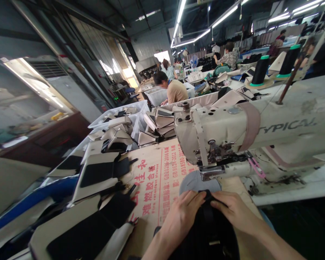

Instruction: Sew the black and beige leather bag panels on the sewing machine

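Observation:
Both hands pinch the top end of a black fabric piece [206, 231] with a strap along it, low in the view. My left hand [184, 209] grips its left side, fingers bent over the edge. From the right, my right hand [234, 209] holds the same edge with thumb and fingers closed. Just beyond my fingertips lies a grey rounded flap [192, 182], partly under the arm of the sewing machine [222, 126]; I cannot tell whether it joins the black piece. The lower part of the black piece runs out of view.
Beige and black sewn pieces [100, 173] lie stacked at the left of the printed plywood board [151, 195]. White bins [141, 115] full of similar pieces stand behind. Black thread cones [260, 70] rise behind the machine. A co-worker [176, 90] bends over farther back.

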A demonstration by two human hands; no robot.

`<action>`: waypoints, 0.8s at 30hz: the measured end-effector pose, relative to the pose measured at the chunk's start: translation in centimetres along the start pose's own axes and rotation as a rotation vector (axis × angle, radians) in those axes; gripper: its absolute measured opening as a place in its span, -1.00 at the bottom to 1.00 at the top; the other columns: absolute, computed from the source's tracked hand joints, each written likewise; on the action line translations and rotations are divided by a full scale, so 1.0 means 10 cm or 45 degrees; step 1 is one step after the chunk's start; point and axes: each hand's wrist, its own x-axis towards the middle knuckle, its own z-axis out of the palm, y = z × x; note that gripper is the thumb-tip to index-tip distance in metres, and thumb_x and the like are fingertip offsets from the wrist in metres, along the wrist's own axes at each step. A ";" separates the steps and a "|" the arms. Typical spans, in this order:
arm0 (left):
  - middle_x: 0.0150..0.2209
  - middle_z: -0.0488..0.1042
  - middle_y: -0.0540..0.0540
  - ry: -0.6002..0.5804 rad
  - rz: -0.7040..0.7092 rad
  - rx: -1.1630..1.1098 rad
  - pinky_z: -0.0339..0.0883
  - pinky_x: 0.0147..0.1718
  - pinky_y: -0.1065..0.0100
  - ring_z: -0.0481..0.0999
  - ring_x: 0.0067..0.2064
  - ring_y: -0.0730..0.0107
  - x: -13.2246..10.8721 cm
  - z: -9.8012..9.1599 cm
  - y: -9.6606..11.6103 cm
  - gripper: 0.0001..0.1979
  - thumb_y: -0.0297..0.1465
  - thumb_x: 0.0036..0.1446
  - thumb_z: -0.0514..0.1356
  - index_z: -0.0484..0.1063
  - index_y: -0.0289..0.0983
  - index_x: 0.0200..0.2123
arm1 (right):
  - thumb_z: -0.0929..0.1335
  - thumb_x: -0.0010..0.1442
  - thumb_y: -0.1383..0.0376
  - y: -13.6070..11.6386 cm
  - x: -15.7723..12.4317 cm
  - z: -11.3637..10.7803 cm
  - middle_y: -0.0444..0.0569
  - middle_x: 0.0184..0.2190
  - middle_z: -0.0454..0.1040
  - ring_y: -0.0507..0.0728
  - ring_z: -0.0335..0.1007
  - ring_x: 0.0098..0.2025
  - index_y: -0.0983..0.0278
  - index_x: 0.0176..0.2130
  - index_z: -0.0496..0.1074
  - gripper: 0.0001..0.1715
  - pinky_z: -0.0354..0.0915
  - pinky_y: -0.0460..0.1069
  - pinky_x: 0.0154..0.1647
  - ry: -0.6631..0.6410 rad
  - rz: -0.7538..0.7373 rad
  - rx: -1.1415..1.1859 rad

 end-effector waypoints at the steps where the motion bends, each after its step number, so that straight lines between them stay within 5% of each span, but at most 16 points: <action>1: -0.22 0.43 -0.06 -0.016 0.021 0.026 0.38 -0.18 0.39 0.42 -0.19 0.43 0.01 -0.02 0.00 -0.72 -0.40 0.24 -0.07 0.28 -0.23 -0.02 | 0.19 0.25 0.20 -0.01 0.01 -0.01 -0.05 -0.28 0.48 0.11 0.38 -0.20 0.27 -0.24 0.43 -0.70 0.26 -0.05 -0.15 -0.011 -0.002 0.009; 10: -0.33 0.39 -0.04 -0.086 0.043 0.076 0.33 -0.29 0.39 0.38 -0.27 0.41 0.08 -0.06 -0.05 -0.77 -0.40 0.25 -0.09 0.35 -0.25 -0.28 | 0.28 0.16 0.13 -0.06 0.09 -0.10 -0.10 -0.41 0.46 0.07 0.37 -0.36 0.25 -0.31 0.43 -0.74 0.25 -0.08 -0.29 0.004 0.102 -0.028; 15: -0.36 0.39 -0.05 -0.139 0.025 0.009 0.31 -0.29 0.40 0.39 -0.29 0.42 0.15 -0.12 -0.09 -0.75 -0.41 0.25 -0.12 0.33 -0.29 -0.31 | 0.26 0.19 0.16 -0.16 0.20 -0.21 -0.05 -0.20 0.38 0.11 0.28 -0.14 0.21 -0.07 0.31 -0.68 0.20 -0.01 -0.09 -0.073 -0.068 -0.215; 18: -0.35 0.39 -0.06 -0.137 -0.026 -0.070 0.30 -0.29 0.42 0.39 -0.30 0.43 0.18 -0.14 -0.09 -0.76 -0.43 0.25 -0.12 0.32 -0.30 -0.30 | 0.19 0.25 0.24 -0.20 0.24 -0.21 -0.04 -0.21 0.38 0.12 0.25 -0.10 0.22 -0.17 0.36 -0.77 0.17 0.03 -0.04 -0.173 -0.184 -0.346; 24: -0.35 0.40 -0.06 -0.157 -0.114 -0.154 0.28 -0.31 0.44 0.39 -0.32 0.44 0.19 -0.12 -0.08 -0.74 -0.41 0.25 -0.13 0.32 -0.30 -0.34 | 0.15 0.27 0.25 -0.17 0.23 -0.11 -0.02 -0.15 0.36 0.09 0.26 -0.08 0.23 -0.11 0.32 -0.74 0.20 -0.01 -0.03 -0.081 -0.177 -0.256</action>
